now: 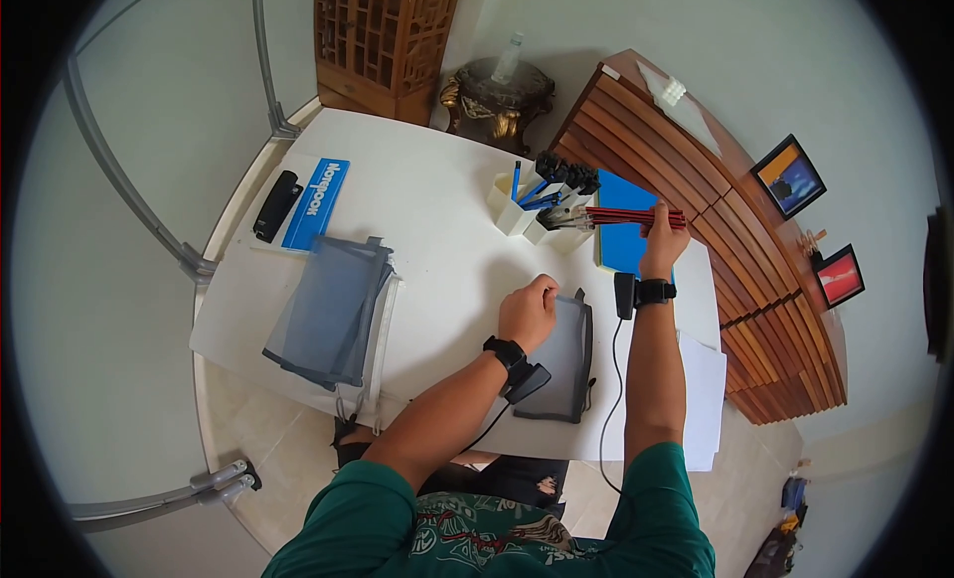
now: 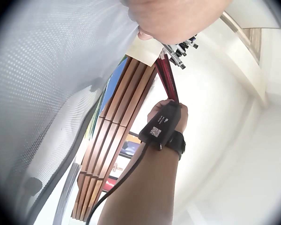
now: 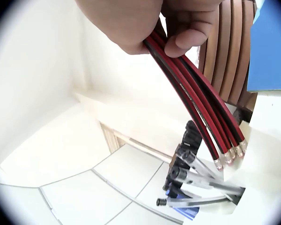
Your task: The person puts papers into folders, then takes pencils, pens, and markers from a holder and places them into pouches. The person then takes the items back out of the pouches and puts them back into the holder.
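Observation:
In the head view my right hand (image 1: 664, 244) grips a bundle of red-and-black striped pencils (image 1: 618, 216) beside the white pen holder (image 1: 510, 216). The right wrist view shows the pencils (image 3: 192, 96) slanting down from the fingers, their metal eraser ends near the holder's rim. Pens (image 3: 196, 180) with clear barrels stand in one of its compartments. My left hand (image 1: 529, 316), fingers curled, pinches the upper edge of a grey mesh zip pouch (image 1: 558, 364) at the table's front. Up close in the left wrist view, the mesh (image 2: 51, 89) reaches up to that hand (image 2: 182, 18).
More mesh pouches (image 1: 328, 305) lie stacked at left, with a blue notebook (image 1: 316, 205) and a black stapler (image 1: 277, 206) behind them. A blue book (image 1: 618, 250) lies under the right hand's side, white paper (image 1: 702, 394) at front right. Slatted wooden furniture (image 1: 686, 180) borders the table.

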`<move>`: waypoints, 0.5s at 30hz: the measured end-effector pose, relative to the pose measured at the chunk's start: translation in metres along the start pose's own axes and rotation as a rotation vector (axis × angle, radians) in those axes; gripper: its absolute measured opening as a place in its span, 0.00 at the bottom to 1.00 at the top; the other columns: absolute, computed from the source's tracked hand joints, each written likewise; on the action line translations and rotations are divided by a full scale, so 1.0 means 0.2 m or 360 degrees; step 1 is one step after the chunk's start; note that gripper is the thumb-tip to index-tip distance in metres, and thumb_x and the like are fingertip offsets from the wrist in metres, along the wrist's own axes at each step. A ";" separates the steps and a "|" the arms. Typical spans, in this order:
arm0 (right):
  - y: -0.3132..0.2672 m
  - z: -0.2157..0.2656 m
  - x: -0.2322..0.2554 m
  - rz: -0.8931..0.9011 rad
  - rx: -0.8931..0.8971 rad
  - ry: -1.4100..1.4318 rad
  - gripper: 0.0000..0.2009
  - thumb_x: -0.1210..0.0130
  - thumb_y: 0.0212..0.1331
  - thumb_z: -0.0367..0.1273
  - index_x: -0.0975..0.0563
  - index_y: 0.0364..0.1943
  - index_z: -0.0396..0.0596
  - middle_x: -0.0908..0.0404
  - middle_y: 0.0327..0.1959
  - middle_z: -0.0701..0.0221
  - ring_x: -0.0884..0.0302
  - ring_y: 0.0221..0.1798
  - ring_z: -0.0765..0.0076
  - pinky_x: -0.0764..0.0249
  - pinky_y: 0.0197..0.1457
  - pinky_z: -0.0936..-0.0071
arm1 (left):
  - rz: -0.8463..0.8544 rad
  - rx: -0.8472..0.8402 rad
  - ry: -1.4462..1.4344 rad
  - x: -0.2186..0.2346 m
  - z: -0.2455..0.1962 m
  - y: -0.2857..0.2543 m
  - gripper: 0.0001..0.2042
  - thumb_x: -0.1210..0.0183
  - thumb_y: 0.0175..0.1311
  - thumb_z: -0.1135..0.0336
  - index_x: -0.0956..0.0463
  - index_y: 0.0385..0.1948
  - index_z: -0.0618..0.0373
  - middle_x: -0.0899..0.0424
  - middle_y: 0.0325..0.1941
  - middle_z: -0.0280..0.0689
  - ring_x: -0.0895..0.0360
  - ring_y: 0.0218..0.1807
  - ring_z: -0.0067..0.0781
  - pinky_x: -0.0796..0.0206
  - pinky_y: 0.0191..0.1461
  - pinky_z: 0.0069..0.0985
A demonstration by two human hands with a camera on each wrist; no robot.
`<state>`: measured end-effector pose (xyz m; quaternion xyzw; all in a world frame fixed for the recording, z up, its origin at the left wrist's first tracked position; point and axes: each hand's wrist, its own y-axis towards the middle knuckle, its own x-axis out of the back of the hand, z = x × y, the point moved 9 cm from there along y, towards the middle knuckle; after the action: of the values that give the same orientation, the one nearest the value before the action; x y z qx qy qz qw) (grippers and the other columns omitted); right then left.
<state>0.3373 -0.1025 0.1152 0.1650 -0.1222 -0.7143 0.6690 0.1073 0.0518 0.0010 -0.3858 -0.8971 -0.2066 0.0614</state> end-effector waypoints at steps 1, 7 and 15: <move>-0.01 0.01 0.00 -0.0002 0.0000 0.0005 0.12 0.39 0.65 0.34 0.22 0.28 0.39 0.22 0.18 0.69 0.29 0.16 0.76 0.35 0.20 0.78 | 0.0000 -0.0004 0.0004 0.00 0.00 0.00 0.02 0.41 0.66 0.69 0.21 0.36 0.52 0.17 0.24 0.43 0.19 0.29 0.51 0.29 0.34 0.43; -0.03 -0.02 -0.16 0.0496 -0.0045 -0.0216 0.15 0.35 0.62 0.39 0.19 0.35 0.39 0.19 0.23 0.69 0.23 0.22 0.76 0.30 0.24 0.77 | 0.0077 0.0010 0.0038 -0.01 -0.01 0.01 0.01 0.42 0.66 0.69 0.22 0.36 0.52 0.15 0.27 0.43 0.18 0.32 0.53 0.28 0.36 0.45; -0.50 -0.27 0.32 0.0933 -0.0307 -0.0866 0.30 0.33 0.60 0.44 0.24 0.60 0.35 0.14 0.41 0.61 0.20 0.33 0.75 0.26 0.35 0.77 | -0.0045 -0.0137 -0.0298 -0.01 -0.01 0.00 0.03 0.42 0.68 0.67 0.21 0.39 0.51 0.15 0.30 0.43 0.18 0.33 0.52 0.28 0.36 0.42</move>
<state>0.2639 -0.1556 0.0220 -0.1352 -0.2689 -0.5193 0.7998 0.1082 0.0496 0.0024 -0.3930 -0.8946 -0.2087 -0.0424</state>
